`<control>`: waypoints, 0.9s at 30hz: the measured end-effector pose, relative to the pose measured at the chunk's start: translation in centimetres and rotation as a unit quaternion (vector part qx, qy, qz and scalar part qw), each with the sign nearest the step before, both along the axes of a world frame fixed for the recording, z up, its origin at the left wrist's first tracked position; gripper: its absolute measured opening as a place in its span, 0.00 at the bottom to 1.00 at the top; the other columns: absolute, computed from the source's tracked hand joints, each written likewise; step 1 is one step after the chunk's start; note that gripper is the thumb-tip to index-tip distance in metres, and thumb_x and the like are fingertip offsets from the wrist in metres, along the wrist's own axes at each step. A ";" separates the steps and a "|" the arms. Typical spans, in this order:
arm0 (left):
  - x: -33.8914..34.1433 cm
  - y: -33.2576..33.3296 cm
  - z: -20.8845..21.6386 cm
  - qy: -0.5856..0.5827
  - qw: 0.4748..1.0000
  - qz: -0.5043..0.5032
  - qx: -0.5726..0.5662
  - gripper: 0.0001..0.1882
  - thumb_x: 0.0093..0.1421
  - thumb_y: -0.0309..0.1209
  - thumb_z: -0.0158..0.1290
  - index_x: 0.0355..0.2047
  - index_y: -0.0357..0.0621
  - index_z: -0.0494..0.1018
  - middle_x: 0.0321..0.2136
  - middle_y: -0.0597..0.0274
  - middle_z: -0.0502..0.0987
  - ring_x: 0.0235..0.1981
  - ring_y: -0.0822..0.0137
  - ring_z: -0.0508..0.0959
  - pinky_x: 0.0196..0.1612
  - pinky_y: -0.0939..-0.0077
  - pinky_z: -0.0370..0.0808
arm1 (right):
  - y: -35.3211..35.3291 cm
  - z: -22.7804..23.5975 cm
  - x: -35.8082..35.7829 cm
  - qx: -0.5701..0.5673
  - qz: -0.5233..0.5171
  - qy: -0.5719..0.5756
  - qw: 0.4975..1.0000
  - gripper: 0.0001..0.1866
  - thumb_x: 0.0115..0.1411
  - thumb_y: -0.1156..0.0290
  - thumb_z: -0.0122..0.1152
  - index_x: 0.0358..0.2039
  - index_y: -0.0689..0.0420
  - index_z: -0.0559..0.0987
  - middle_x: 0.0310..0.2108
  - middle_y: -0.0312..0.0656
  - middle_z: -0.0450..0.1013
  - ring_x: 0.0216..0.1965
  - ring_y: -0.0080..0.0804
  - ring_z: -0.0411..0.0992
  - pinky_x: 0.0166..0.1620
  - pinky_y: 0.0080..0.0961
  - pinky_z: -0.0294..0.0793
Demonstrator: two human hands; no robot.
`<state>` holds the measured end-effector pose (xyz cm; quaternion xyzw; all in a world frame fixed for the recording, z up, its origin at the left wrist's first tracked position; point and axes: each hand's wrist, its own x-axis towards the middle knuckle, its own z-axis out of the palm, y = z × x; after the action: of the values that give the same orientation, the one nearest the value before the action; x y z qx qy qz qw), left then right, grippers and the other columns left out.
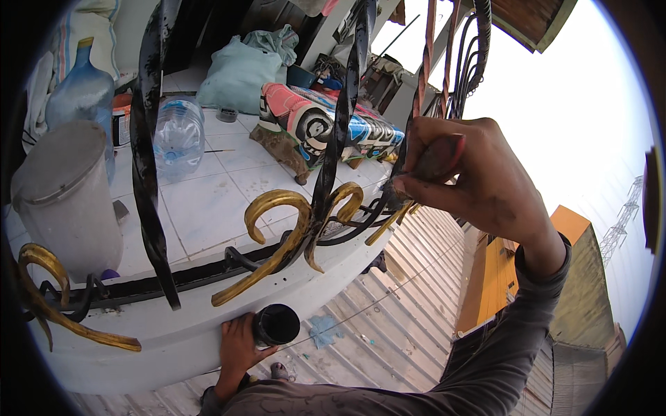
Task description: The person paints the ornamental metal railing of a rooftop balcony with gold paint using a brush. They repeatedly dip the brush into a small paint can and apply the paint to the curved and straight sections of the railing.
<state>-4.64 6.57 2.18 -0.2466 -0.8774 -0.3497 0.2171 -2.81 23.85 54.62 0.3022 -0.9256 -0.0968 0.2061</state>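
The right hand (494, 180) is closed in a pinch, thumb below and fingers above, around a paintbrush (441, 158) with a dark handle ending in red. The brush is at the railing, beside a twisted bar (424, 64) that is reddish-brown higher up; its bristle end is partly hidden by the fingers, so whether it touches the metal cannot be told. Lower down, the left hand (239, 349) curls around the side of a black cup (277, 324), holding it just beside the outer face of the white ledge (166, 350). Above the ledge stand black twisted bars (146, 132), with gold scrolls (277, 201) at their lower ends. Behind the railing, a tiled floor (208, 208) bears a lidded whitish bucket (66, 208), a large blue jug (82, 93), a clear plastic bottle (179, 135), a pale blue-green sack (236, 76) and a low piece of furniture under a patterned cover (326, 125). Outside, below the hands, lies a ribbed metal roof (388, 312); beyond it are an orange building (491, 277) and, farther off, a lattice tower (621, 218).
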 end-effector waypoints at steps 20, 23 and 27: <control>0.0 -0.2 0.5 0.015 1.000 -0.002 0.004 0.51 0.41 0.57 0.75 0.56 0.34 0.69 0.47 0.49 0.78 0.50 0.50 0.77 0.59 0.52 0.66 | 3.0 1.4 -1.3 -0.093 0.037 0.241 0.965 0.10 0.63 0.81 0.69 0.43 0.63 0.79 0.40 0.43 0.82 0.41 0.33 0.85 0.45 0.24 0.85; 0.1 -0.3 0.4 -0.031 0.999 -0.016 0.000 0.54 0.45 0.63 0.71 0.58 0.28 0.69 0.51 0.41 0.78 0.54 0.46 0.77 0.63 0.51 0.65 | 5.2 -0.9 0.5 -0.042 0.041 0.251 0.966 0.14 0.60 0.83 0.71 0.46 0.63 0.79 0.44 0.43 0.82 0.41 0.32 0.85 0.46 0.24 0.86; 0.3 -0.3 0.5 -0.028 0.999 -0.012 0.008 0.54 0.43 0.61 0.73 0.58 0.31 0.70 0.50 0.44 0.78 0.53 0.47 0.77 0.63 0.52 0.65 | 7.5 -6.5 4.8 -0.074 0.205 0.371 0.903 0.29 0.59 0.80 0.72 0.60 0.53 0.73 0.37 0.48 0.80 0.32 0.35 0.82 0.34 0.26 0.83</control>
<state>-4.31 6.22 2.73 -0.2453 -0.8773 -0.3661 0.1901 1.98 31.34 48.11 0.4119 -0.7043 -0.0889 0.5713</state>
